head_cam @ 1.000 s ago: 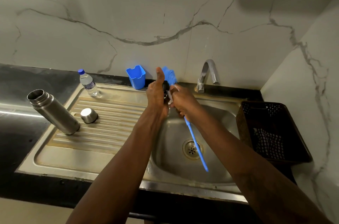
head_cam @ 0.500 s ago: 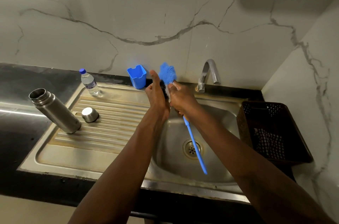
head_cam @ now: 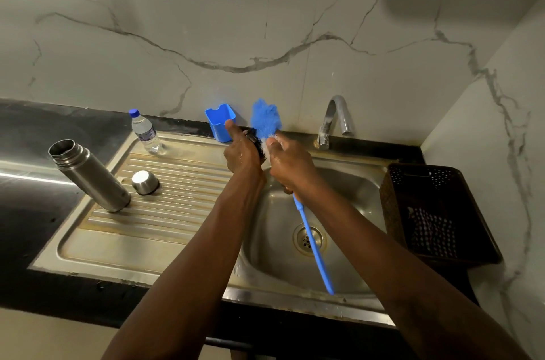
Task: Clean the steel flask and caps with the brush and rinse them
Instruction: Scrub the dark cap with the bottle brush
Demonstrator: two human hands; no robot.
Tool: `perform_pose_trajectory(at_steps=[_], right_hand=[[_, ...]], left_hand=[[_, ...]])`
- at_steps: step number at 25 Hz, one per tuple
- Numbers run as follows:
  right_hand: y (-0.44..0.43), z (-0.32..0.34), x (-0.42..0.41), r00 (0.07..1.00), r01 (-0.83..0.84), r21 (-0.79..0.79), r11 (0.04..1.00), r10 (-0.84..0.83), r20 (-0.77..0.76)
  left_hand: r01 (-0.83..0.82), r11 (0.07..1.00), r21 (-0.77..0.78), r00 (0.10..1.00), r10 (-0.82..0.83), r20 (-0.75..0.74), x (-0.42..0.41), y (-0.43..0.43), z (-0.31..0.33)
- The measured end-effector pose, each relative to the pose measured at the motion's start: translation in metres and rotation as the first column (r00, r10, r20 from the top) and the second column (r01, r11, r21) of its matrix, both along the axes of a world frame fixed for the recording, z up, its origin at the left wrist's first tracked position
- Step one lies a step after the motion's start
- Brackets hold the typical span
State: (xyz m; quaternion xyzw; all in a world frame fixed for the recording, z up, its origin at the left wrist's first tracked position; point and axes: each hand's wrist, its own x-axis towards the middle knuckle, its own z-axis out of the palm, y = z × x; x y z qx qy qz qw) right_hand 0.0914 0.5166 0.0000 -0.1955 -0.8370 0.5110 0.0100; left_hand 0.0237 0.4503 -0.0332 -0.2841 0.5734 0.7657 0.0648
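Observation:
The open steel flask (head_cam: 91,177) stands on the left of the drainboard. A steel cap (head_cam: 145,182) sits upside down beside it. My left hand (head_cam: 241,150) grips a small dark cap (head_cam: 256,140) above the sink's back edge; most of that cap is hidden by my fingers. My right hand (head_cam: 287,163) holds the blue brush (head_cam: 267,119) near its head, bristles up and right beside the dark cap. The brush's long handle (head_cam: 314,244) slants down over the basin.
The steel sink basin (head_cam: 348,200) with its drain lies below my hands, and the tap (head_cam: 333,121) is behind it. A blue holder (head_cam: 219,121) and a small water bottle (head_cam: 144,131) stand at the back. A dark basket (head_cam: 436,212) sits to the right.
Both hands have lifted slightly and the brush head has slid up past the dark cap. The flask and the steel cap have not moved.

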Motion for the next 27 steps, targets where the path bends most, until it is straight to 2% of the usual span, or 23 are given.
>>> perform_pose_trajectory(at_steps=[2,4,5,9,16,22,25,27], right_hand=[[0.005,-0.002,-0.007,1.0,0.004,0.025,1.0,-0.004,0.0],[0.015,0.002,-0.012,0.996,0.071,-0.024,0.997,-0.069,0.061],[0.016,0.003,-0.011,0.994,0.074,-0.031,0.997,-0.071,0.089],[0.0,0.015,0.009,0.997,-0.044,-0.072,0.996,0.049,0.067],[0.024,0.034,-0.008,0.993,0.053,-0.106,0.993,-0.041,0.113],[-0.001,0.023,0.018,0.995,-0.078,-0.09,0.993,0.084,0.061],[0.011,0.027,0.002,0.996,-0.042,-0.052,0.998,0.046,0.075],[0.017,0.034,-0.005,0.996,-0.005,-0.079,0.997,0.012,0.087]], left_hand=[[0.07,0.975,0.211,0.997,-0.071,-0.004,0.008,0.002,0.001],[0.219,0.885,0.412,0.971,-0.157,-0.181,0.013,0.003,0.006],[0.296,0.847,0.442,0.945,-0.192,-0.265,0.014,0.002,0.008],[0.428,0.763,0.485,0.875,-0.215,-0.433,0.013,-0.002,0.008],[0.428,0.835,0.346,0.85,-0.242,-0.468,0.024,0.001,0.002],[0.422,0.724,0.546,0.864,-0.138,-0.484,0.012,-0.016,-0.002],[0.465,0.78,0.418,0.841,-0.243,-0.483,0.022,-0.012,-0.002],[0.477,0.803,0.357,0.831,-0.28,-0.481,0.027,-0.009,0.003]])
